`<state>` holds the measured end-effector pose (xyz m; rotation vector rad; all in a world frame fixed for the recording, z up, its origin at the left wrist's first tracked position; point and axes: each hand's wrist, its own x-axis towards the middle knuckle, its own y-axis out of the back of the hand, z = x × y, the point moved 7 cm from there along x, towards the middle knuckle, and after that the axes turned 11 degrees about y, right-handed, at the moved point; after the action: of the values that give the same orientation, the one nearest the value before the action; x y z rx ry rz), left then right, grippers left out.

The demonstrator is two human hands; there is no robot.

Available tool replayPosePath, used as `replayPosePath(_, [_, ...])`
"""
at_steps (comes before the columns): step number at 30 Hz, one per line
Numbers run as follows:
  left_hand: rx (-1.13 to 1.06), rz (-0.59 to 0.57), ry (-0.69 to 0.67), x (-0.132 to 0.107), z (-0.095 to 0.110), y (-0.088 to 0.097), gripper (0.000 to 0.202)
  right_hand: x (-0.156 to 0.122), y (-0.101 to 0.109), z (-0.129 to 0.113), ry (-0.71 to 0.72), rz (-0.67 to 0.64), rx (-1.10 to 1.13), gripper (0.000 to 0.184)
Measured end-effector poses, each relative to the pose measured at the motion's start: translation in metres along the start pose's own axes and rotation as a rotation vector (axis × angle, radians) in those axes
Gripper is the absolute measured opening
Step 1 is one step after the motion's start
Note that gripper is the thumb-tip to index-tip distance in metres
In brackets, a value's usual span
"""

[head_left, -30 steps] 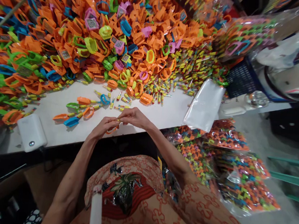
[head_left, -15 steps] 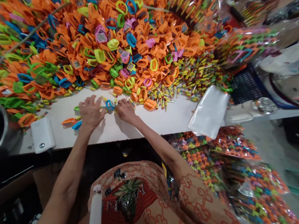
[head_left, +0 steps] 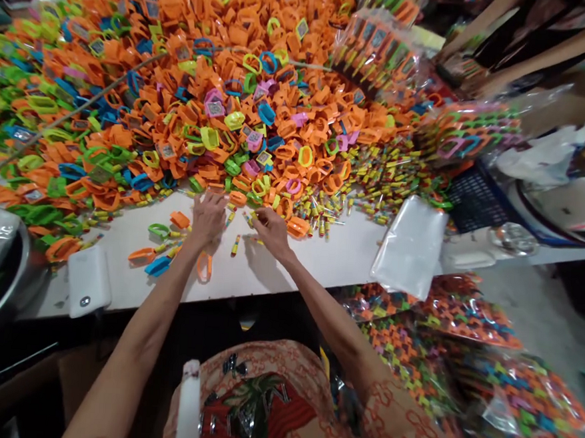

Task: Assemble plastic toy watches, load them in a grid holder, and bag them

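My left hand [head_left: 208, 221] reaches to the near edge of a heap of plastic toy watches [head_left: 179, 114], its fingers stretched over the orange pieces there. To its right my right hand [head_left: 270, 232] is closed, thumb and fingers together beside small yellow tubes; what they pinch is too small to make out. A yellow-and-blue tube [head_left: 235, 245] lies on the white tabletop between the hands. Under my left wrist rests an orange toy watch [head_left: 204, 266]. Left of it lie a blue watch [head_left: 157, 266], a green one [head_left: 159, 230] and another orange one [head_left: 141, 256].
Many small tubes [head_left: 386, 165] are piled at the right of the heap. Clear plastic bags [head_left: 409, 244] lie on the table's right, near a blue basket [head_left: 478, 198]. A white power bank [head_left: 88, 281] is at left. Filled bags [head_left: 466, 311] sit below. Another person's arms [head_left: 539, 53] show upper right.
My left hand has moved from the tabletop to the heap's edge. The blue watch between my hands is no longer there. An orange watch now shows below my left hand. The view has shifted.
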<state>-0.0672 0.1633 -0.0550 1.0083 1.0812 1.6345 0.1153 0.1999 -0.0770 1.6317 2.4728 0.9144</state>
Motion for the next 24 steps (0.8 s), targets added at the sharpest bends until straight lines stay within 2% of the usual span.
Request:
replayPosePath(2, [-0.007, -0.042, -0.047, 0.023, 0.021, -0.011, 0.039, -0.011, 0.003, 0.005, -0.05, 0.002, 0.148, 0.014])
replayPosePath(4, [0.003, -0.065, -0.041, 0.041, 0.033, -0.02, 0.033, -0.023, 0.008, 0.007, -0.071, -0.005, 0.225, 0.014])
replayPosePath(6, [0.001, -0.06, 0.006, 0.051, 0.034, -0.024, 0.018, -0.035, 0.017, 0.009, -0.093, 0.007, 0.271, 0.015])
replayPosePath(8, [-0.062, -0.031, 0.057, 0.052, 0.031, -0.021, 0.004, -0.044, 0.027, 0.013, -0.132, 0.02, 0.342, 0.018])
replayPosePath(10, [-0.213, -0.001, 0.09, 0.042, 0.028, -0.014, 0.011, -0.049, 0.036, 0.016, -0.185, 0.036, 0.439, 0.024])
replayPosePath(13, [-0.497, -0.023, 0.097, 0.01, 0.034, -0.004, 0.021, -0.049, 0.046, 0.012, -0.231, 0.085, 0.556, 0.034])
replayPosePath(17, [-0.76, -0.1, 0.1, -0.042, 0.054, 0.002, 0.026, -0.04, 0.049, -0.007, -0.159, 0.107, 0.581, 0.034])
replayPosePath(20, [-0.834, -0.102, 0.128, -0.067, 0.061, 0.006, 0.027, -0.04, 0.042, -0.021, -0.071, 0.014, 0.524, 0.027])
replayPosePath(24, [-0.782, -0.053, 0.139, -0.081, 0.058, 0.01, 0.024, -0.048, 0.037, -0.028, -0.042, -0.08, 0.479, 0.02])
